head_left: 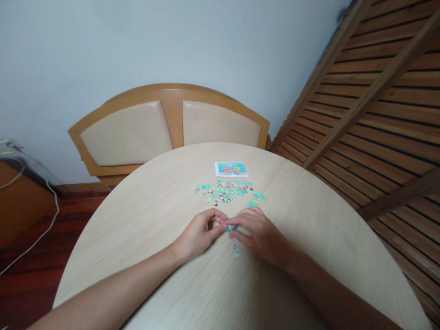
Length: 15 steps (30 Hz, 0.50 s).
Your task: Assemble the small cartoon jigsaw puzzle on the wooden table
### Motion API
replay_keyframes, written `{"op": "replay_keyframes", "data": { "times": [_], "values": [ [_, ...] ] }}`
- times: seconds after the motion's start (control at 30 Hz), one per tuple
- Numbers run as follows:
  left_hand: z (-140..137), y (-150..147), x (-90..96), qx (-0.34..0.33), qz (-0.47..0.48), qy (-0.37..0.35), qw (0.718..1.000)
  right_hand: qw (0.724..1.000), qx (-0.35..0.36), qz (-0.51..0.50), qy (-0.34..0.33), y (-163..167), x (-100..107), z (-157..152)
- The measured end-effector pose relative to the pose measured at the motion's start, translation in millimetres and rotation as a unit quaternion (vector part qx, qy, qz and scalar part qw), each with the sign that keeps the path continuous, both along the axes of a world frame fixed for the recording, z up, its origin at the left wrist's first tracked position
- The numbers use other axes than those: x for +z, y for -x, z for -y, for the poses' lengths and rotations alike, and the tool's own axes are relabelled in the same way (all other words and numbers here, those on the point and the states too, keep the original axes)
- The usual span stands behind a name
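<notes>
Saw nearest a pair of bare forearms, reaching in over the table; noted the table as round, smooth and pale, with fine, streaky wood grain; found a loose piece, small, thin and pale green with a dark rounded mark, lying just below the right thumb, apart from the fingers; saw the left hand curled, thumb and forefinger bent into a loop and pinched at the tips on the edge of a small cluster; saw the right hand gripping that same cluster between thumb and forefinger; made out teal, white and pink on it, but for blur and fingers could not tell its full outline.

Beyond the hands, found the pile, thin bits with knobbed, irregular edges, scattered flat in teal, yellow, pink and black; to its right, near the right hand, a smaller group, teal with some yellow; past the pile, a card, flat, rectangular and white-edged, printed with pink and yellow figures on teal.

Farther off, saw a bench back, arched, of honey-coloured wood with two cream panels; leftward, a thin white cable and glossy dark-red floor; rightward, slanting brown timber slats; behind, a smooth, pale-blue wall.
</notes>
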<state>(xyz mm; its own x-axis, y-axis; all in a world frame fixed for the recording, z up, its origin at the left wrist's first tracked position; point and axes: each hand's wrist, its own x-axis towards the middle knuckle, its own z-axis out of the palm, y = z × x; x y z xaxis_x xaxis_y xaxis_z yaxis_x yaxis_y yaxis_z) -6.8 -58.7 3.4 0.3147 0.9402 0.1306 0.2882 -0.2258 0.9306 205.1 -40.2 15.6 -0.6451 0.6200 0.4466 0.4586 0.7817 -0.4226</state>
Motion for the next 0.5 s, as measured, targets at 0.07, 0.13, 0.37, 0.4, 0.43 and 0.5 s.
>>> {"op": "replay_keyframes", "data": {
  "times": [0.07,0.13,0.37,0.4,0.43,0.5],
  "values": [
    [1,3,4.5,-0.004,-0.05,-0.053,0.997,0.999,-0.027,-0.003,0.022,-1,5,-3],
    [0,7,8.5,-0.045,-0.114,-0.133,0.983,0.996,-0.062,0.008,0.06,-2,11,-6],
    [-6,16,11.1,-0.161,-0.254,-0.232,0.925,0.987,-0.103,0.003,0.121,-13,8,-5],
    [-7,16,10.8,-0.166,-0.27,-0.237,0.918,0.988,-0.105,-0.009,0.116,-16,5,-3],
    [-7,16,10.5,-0.17,-0.287,-0.241,0.911,0.989,-0.095,-0.012,0.11,-18,3,-1],
    [-8,15,10.0,-0.173,-0.316,-0.246,0.9,0.993,-0.066,-0.013,0.101,-22,0,2]
  ]
}}
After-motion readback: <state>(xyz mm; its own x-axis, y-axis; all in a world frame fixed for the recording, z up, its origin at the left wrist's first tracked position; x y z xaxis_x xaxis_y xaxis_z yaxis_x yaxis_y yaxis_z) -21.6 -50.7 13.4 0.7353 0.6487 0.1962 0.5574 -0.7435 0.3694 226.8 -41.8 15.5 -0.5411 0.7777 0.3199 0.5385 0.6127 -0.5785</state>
